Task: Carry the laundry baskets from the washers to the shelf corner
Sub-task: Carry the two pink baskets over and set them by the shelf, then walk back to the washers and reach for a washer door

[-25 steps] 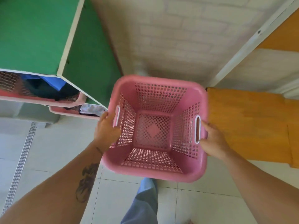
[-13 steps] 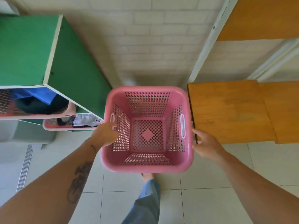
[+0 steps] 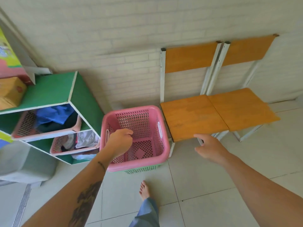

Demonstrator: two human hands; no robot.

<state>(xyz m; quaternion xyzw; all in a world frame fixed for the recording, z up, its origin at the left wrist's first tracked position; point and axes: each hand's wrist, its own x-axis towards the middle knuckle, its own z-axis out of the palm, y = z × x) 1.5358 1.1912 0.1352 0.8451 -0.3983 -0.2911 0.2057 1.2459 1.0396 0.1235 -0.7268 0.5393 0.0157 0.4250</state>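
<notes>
An empty pink laundry basket (image 3: 144,122) sits nested on a green basket (image 3: 142,169), on the floor between the green shelf (image 3: 49,89) and a wooden chair (image 3: 193,118). My left hand (image 3: 120,141) hovers over the basket's left side, fingers loosely curled, holding nothing. Off to the right of the basket, my right hand (image 3: 210,147) is held with fingers spread, in front of the chair seat's front edge and gripping nothing.
Two pink baskets with clothes (image 3: 45,125) (image 3: 73,143) fill the shelf compartments. A cardboard box (image 3: 9,92) lies on the shelf top. A second chair (image 3: 242,107) stands to the right. A grey machine (image 3: 21,163) is at lower left. My bare foot (image 3: 144,189) is on the tiles.
The pink basket went down onto the green one on the floor and both hands let go of its handles. My view has risen and pulled back.
</notes>
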